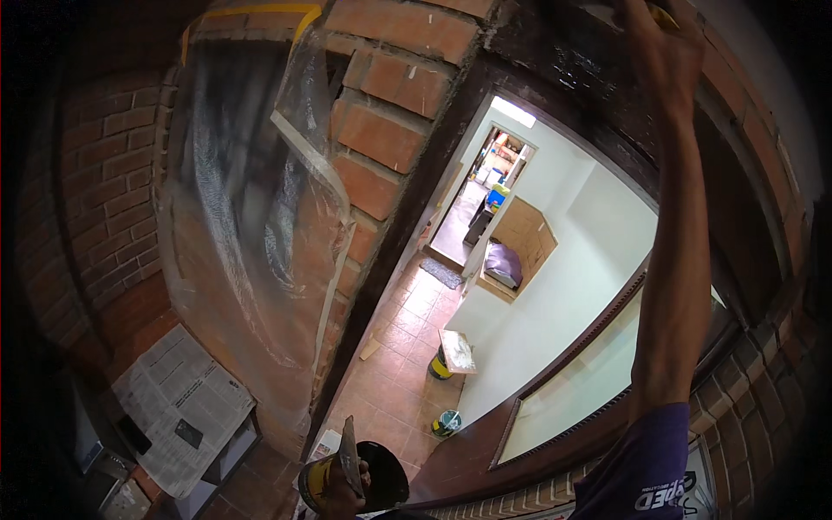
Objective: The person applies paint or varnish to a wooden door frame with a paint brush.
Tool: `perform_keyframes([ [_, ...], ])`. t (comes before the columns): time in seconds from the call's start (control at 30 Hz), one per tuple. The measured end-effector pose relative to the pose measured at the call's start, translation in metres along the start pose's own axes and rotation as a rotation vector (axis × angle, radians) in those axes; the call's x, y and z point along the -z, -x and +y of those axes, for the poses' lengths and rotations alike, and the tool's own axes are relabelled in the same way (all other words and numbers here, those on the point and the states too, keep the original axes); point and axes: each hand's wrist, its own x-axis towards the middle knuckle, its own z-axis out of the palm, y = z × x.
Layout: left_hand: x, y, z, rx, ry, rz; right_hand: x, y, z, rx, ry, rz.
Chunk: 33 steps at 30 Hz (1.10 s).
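My right arm reaches up along the right side, and my right hand [663, 39] is closed at the top edge. A small yellow object [664, 17] shows in its fingers; the rest of it is cut off, so its kind stays unclear. Beside that hand is the dark, glossy wet-looking top of the door frame [555, 61]. Low in the middle, my left hand [348, 496] is closed round a flat, greyish blade-like tool [350, 451] that points up. A black and yellow tub [387, 475] is right behind and around that hand; whether the fingers also grip it, I cannot tell.
Clear plastic sheeting [251, 217] edged with tape covers part of the brick wall [386, 130] at left. Newspaper [186, 407] lies below it, with a dark phone-like item on top. Through the doorway, two buckets [446, 423] stand on the tiled floor [390, 373], one topped by a whitish board.
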Motion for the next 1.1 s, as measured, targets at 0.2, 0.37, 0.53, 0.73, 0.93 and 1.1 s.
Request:
perform_keyframes([
  [0.2, 0.008, -0.006, 0.003, 0.072, 0.032, -0.107, 0.014, -0.006, 0.011, -0.152, 0.035, -0.144],
  [0.37, -0.046, 0.024, 0.01, -0.046, -0.108, -0.018, 0.013, -0.007, 0.012, -0.158, -0.066, -0.097],
  [0.53, 0.013, -0.005, -0.006, -0.016, -0.026, -0.145, 0.013, -0.005, 0.018, -0.153, 0.102, -0.114],
  [0.73, 0.049, -0.029, -0.011, 0.091, 0.119, -0.319, 0.027, 0.0, 0.014, -0.035, -0.161, -0.146],
  [0.93, 0.021, -0.018, -0.007, 0.057, -0.004, -0.048, 0.021, 0.011, 0.004, -0.108, 0.046, -0.23],
  [1.1, -0.014, -0.005, -0.001, 0.084, 0.011, 0.052, 0.037, 0.005, 0.009, -0.078, -0.07, -0.226],
])
